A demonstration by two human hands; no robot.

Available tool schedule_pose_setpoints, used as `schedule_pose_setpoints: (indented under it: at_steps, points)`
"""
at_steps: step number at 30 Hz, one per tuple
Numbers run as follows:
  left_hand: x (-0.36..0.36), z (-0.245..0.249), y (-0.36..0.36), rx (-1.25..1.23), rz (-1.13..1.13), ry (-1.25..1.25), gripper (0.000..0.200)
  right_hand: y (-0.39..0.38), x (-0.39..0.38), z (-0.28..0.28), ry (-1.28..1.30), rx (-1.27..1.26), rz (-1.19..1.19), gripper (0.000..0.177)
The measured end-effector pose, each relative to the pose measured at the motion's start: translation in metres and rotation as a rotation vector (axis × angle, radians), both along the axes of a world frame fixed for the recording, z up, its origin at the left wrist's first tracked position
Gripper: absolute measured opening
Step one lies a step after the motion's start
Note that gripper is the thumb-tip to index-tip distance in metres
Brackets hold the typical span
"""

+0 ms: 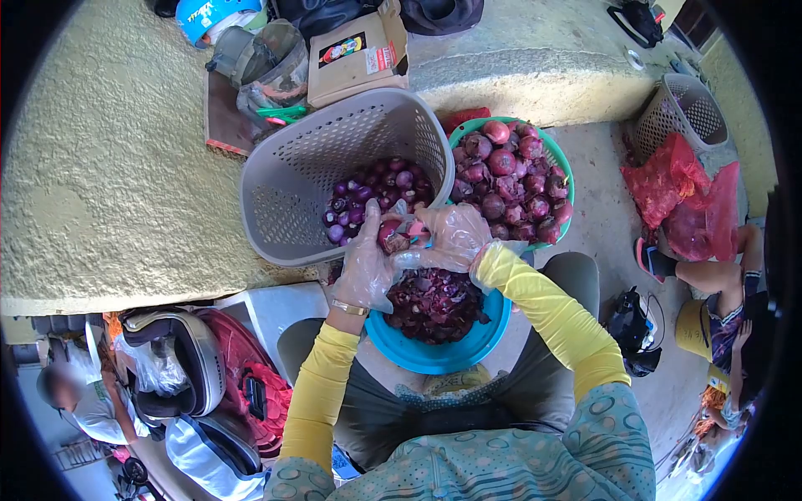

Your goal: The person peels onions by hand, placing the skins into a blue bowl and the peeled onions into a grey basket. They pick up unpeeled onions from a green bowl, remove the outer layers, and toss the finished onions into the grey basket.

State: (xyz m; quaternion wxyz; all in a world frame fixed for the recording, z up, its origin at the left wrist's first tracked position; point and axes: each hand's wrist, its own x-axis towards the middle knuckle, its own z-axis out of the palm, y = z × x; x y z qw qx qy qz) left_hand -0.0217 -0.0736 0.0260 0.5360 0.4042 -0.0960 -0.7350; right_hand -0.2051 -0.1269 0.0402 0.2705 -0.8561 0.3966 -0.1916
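My left hand (364, 265), in a clear plastic glove, holds a red onion (391, 237) over a blue basin (434, 361). My right hand (456, 234), also gloved, is closed beside the onion on a small tool with a pink and blue part (417, 233), mostly hidden by the fingers. Onion skins (436, 306) lie in the basin below both hands. Just beyond them, a grey perforated basket (288, 196) holds peeled purple onions (355, 200). To the right of it stands a green basket (570, 179) of unpeeled red onions (503, 163).
A cardboard box (347, 71) and clear plastic containers (280, 63) sit on the ledge. Red mesh bags (681, 196) and another grey basket (681, 113) stand at right, near a seated person's leg (710, 274). Helmets (180, 359) and another person (92, 409) are at lower left.
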Motion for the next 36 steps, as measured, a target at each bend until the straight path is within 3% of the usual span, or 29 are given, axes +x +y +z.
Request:
schedule_pose_setpoints:
  at_steps: [13, 16, 18, 22, 24, 27, 33, 36]
  points:
    - [-0.001, -0.004, 0.001, 0.001, 0.059, -0.012, 0.051, -0.001, -0.001, -0.014, -0.1, 0.14, 0.094, 0.073]
    - [0.002, -0.017, 0.003, -0.099, -0.047, -0.146, 0.053, -0.001, -0.002, -0.006, -0.073, 0.195, 0.108, 0.071]
    - [-0.004, -0.035, 0.003, -0.315, 0.059, -0.514, 0.055, 0.0, -0.002, -0.001, -0.062, 0.226, 0.092, 0.068]
    - [0.001, -0.028, 0.001, -0.309, 0.034, -0.49, 0.054, 0.0, -0.001, -0.006, -0.041, 0.174, 0.101, 0.066]
    - [-0.003, 0.0, 0.001, -0.067, 0.058, 0.022, 0.051, -0.002, -0.002, -0.006, -0.043, 0.192, 0.131, 0.066]
    - [-0.003, 0.001, 0.001, -0.124, 0.0, -0.111, 0.05, -0.001, -0.002, -0.003, -0.065, 0.178, 0.118, 0.061]
    - [-0.004, -0.009, -0.001, 0.008, 0.082, 0.045, 0.049, -0.001, 0.002, -0.023, -0.05, 0.05, 0.114, 0.051]
    - [0.0, -0.007, -0.001, 0.015, 0.035, -0.048, 0.048, 0.001, -0.003, -0.003, 0.026, -0.005, 0.166, 0.054]
